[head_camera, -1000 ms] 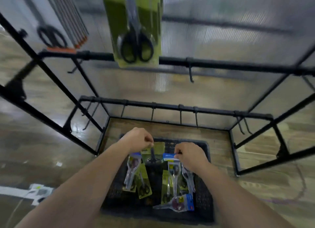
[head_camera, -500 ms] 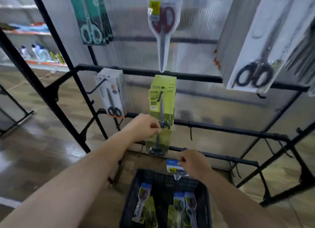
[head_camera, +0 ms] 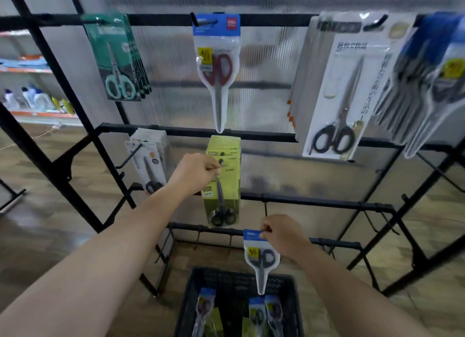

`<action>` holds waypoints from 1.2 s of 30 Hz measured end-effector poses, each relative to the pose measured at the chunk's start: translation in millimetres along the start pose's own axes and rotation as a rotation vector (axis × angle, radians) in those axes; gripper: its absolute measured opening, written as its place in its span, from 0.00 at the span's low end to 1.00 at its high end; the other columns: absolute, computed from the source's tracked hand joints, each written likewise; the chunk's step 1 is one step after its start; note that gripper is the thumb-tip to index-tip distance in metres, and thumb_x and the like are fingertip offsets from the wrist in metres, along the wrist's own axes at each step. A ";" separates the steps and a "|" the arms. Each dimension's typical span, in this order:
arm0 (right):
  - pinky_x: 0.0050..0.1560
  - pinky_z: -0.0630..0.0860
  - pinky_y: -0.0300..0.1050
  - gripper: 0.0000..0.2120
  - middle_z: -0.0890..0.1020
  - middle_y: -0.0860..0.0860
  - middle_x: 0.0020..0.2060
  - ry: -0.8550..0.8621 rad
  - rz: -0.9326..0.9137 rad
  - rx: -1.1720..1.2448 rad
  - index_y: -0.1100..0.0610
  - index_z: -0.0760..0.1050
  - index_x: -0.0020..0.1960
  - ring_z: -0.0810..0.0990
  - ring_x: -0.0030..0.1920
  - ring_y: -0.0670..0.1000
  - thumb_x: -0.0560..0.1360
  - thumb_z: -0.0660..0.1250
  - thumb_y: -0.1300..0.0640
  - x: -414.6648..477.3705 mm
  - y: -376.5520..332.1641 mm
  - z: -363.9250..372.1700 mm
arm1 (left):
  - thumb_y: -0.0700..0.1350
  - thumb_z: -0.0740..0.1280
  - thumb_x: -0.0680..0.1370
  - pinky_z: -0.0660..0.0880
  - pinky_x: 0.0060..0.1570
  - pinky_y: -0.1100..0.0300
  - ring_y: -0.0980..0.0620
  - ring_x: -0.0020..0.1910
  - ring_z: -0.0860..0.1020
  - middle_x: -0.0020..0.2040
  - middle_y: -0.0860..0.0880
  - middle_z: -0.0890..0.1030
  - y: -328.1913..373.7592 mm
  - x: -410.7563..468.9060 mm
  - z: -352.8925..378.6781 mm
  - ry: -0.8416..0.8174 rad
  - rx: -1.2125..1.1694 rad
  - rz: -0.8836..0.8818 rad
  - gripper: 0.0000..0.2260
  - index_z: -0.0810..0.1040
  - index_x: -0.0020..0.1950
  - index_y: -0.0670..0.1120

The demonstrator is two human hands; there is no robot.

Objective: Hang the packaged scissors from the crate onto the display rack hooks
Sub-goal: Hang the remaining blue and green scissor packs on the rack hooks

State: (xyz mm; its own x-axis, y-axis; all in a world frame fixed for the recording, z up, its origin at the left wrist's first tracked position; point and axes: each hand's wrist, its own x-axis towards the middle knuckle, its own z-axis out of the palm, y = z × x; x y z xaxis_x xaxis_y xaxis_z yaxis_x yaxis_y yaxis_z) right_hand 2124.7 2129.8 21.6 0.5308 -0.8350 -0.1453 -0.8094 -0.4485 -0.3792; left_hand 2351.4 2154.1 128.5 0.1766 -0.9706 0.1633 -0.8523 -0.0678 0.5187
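Note:
My left hand (head_camera: 193, 173) pinches the top of a yellow-green scissors pack (head_camera: 222, 190) at the front of a stack of the same packs on a middle-rail hook of the black display rack (head_camera: 314, 203). My right hand (head_camera: 281, 234) pinches the blue header of a clear scissors pack (head_camera: 261, 258), which hangs free above the black crate (head_camera: 239, 278). The crate sits on the floor below and holds several more packs (head_camera: 266, 314), blue-topped and green.
The top rail carries teal packs (head_camera: 118, 59), a blue-topped red-handled pack (head_camera: 217, 59), white packs with black scissors (head_camera: 342, 89) and blue packs at far right (head_camera: 437, 79). White packs (head_camera: 148, 165) hang left of the green stack. Bare hooks stick out at lower right.
My view has tilted up from the crate to the rack. Both hands rose with their packs; the left one has brought the green pack up to the stack on the hook.

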 end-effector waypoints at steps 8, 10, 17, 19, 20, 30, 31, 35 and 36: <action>0.39 0.69 0.42 0.09 0.79 0.51 0.42 0.089 0.060 0.063 0.56 0.76 0.46 0.74 0.41 0.49 0.79 0.59 0.55 -0.7 1.6 -6.6 | 0.45 0.70 0.75 0.71 0.43 0.63 0.53 0.44 0.77 0.45 0.51 0.79 0.9 38.7 5.9 -0.031 -0.010 -0.138 0.04 0.81 0.45 0.44; 0.39 0.69 0.43 0.09 0.78 0.50 0.42 0.127 0.072 0.071 0.55 0.76 0.47 0.74 0.41 0.49 0.79 0.59 0.54 -1.1 1.0 -13.2 | 0.47 0.70 0.75 0.70 0.44 0.59 0.51 0.45 0.77 0.43 0.51 0.79 0.1 48.3 10.0 -0.001 0.047 -0.179 0.06 0.79 0.41 0.46; 0.43 0.66 0.42 0.11 0.78 0.51 0.52 0.293 0.028 0.053 0.55 0.76 0.56 0.76 0.50 0.53 0.81 0.57 0.55 -24.8 -0.8 -59.0 | 0.52 0.67 0.76 0.68 0.40 0.53 0.42 0.58 0.71 0.54 0.43 0.74 12.3 57.1 19.4 0.141 0.489 -0.189 0.13 0.78 0.52 0.43; 0.44 0.65 0.43 0.10 0.78 0.52 0.51 0.413 -0.020 -0.035 0.57 0.75 0.54 0.77 0.48 0.55 0.80 0.57 0.56 -34.2 1.7 -70.7 | 0.49 0.64 0.77 0.67 0.39 0.55 0.43 0.58 0.70 0.53 0.44 0.74 17.9 58.6 18.2 0.100 0.546 -0.173 0.11 0.79 0.53 0.42; 0.45 0.65 0.44 0.10 0.77 0.52 0.49 0.479 -0.043 -0.082 0.57 0.75 0.52 0.77 0.47 0.56 0.79 0.56 0.56 -38.5 4.2 -76.2 | 0.46 0.62 0.77 0.67 0.39 0.55 0.44 0.58 0.70 0.53 0.44 0.74 21.0 58.8 17.0 0.095 0.556 -0.163 0.10 0.79 0.53 0.42; 0.47 0.61 0.49 0.16 0.77 0.53 0.41 1.023 -0.022 -0.244 0.58 0.74 0.46 0.74 0.43 0.57 0.74 0.48 0.56 -65.8 41.4 -168.9 | 0.45 0.60 0.78 0.74 0.43 0.53 0.42 0.50 0.76 0.50 0.42 0.78 97.9 54.2 -1.4 0.156 0.488 0.040 0.11 0.79 0.53 0.41; 0.46 0.59 0.48 0.14 0.77 0.53 0.41 1.066 -0.021 -0.246 0.58 0.74 0.45 0.74 0.43 0.57 0.74 0.50 0.57 -66.1 46.9 -177.8 | 0.44 0.60 0.78 0.74 0.44 0.53 0.42 0.51 0.76 0.51 0.42 0.78 106.6 55.9 -0.6 0.145 0.485 0.038 0.11 0.79 0.53 0.41; 0.47 0.59 0.49 0.12 0.77 0.54 0.42 1.146 -0.052 -0.242 0.58 0.74 0.47 0.72 0.45 0.58 0.74 0.52 0.59 -68.5 68.5 -214.4 | 0.42 0.60 0.78 0.67 0.45 0.55 0.41 0.57 0.74 0.57 0.41 0.77 141.9 62.7 1.9 0.144 0.429 -0.036 0.12 0.74 0.60 0.43; 0.47 0.59 0.48 0.13 0.76 0.54 0.42 1.162 -0.068 -0.241 0.58 0.74 0.47 0.71 0.45 0.58 0.73 0.51 0.58 -70.1 74.4 -224.9 | 0.42 0.60 0.78 0.66 0.45 0.55 0.41 0.57 0.74 0.58 0.41 0.76 150.5 64.1 1.3 0.158 0.411 -0.051 0.14 0.72 0.63 0.44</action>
State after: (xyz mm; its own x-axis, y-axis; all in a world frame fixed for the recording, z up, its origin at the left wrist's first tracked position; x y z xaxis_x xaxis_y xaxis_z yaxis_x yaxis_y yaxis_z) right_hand 1970.7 2083.3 209.1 0.1287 -0.5402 0.8317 -0.8810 -0.4472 -0.1542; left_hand 2233.8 2081.4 215.9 0.2696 -0.9186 0.2889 -0.9598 -0.2322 0.1575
